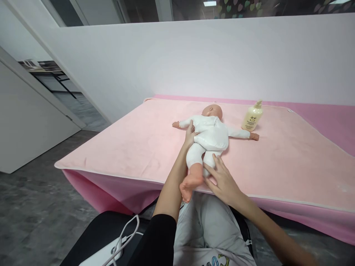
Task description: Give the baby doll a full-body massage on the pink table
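Observation:
A baby doll [212, 136] in white fabric lies stretched out on a pale pink blanket [138, 140], its arms spread wide and its legs pointing towards me. One foot hangs bare over the table's front edge; the lower end of the other leg is hidden by my right hand. My left hand [190, 136] grips the side of the doll's torso below its arm, some fingers out of sight against the body. My right hand [223, 181] rests with spread fingers against the doll's leg on the right.
A pale yellow pump bottle [252, 117] stands beyond the doll's arm on the right. Darker pink cloth [327, 122] covers the table beneath the blanket. A white wall [194, 59] rises behind. A white device with cables [111, 251] lies on a black surface at lower left.

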{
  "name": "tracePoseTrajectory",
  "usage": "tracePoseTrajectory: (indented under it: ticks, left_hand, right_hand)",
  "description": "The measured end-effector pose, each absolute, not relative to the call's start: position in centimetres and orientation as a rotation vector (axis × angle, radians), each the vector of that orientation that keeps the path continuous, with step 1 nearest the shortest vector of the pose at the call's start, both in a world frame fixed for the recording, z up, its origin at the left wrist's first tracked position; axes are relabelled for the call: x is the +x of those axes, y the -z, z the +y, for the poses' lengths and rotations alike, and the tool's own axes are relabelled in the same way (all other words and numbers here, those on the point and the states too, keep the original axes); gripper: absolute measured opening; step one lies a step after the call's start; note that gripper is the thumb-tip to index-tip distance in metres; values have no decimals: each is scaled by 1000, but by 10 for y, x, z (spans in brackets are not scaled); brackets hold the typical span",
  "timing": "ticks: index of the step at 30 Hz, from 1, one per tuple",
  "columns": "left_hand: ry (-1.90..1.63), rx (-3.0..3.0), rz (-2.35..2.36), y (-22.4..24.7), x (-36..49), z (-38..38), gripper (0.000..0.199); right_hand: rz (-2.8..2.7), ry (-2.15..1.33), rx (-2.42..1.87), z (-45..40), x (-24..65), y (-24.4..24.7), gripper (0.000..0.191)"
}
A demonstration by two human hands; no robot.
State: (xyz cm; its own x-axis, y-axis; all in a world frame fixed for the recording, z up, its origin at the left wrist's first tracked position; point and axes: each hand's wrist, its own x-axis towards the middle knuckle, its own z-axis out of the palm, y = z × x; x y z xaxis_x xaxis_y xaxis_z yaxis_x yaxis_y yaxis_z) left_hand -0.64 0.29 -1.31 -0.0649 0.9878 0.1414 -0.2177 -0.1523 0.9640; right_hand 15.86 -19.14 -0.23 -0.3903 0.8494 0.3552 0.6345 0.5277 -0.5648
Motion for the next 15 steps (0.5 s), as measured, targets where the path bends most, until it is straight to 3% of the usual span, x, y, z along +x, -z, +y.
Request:
tracePoseTrajectory:
  ticks: [6, 10, 15]
  left_hand:
    - [-1409, 1370, 1126, 12, -22, -4, 90]
    - [-1337, 1520, 1238, 10, -25, -11, 81]
    - [-1214, 1597, 1361, 8, -14, -18, 73]
  right_hand:
    - [-1746, -542, -1296, -192, 125, -2, 22]
    - [-1396, -704, -1226, -185, 125, 9, 8]
    - [-1208, -880, -1145, -172, 157, 14, 35]
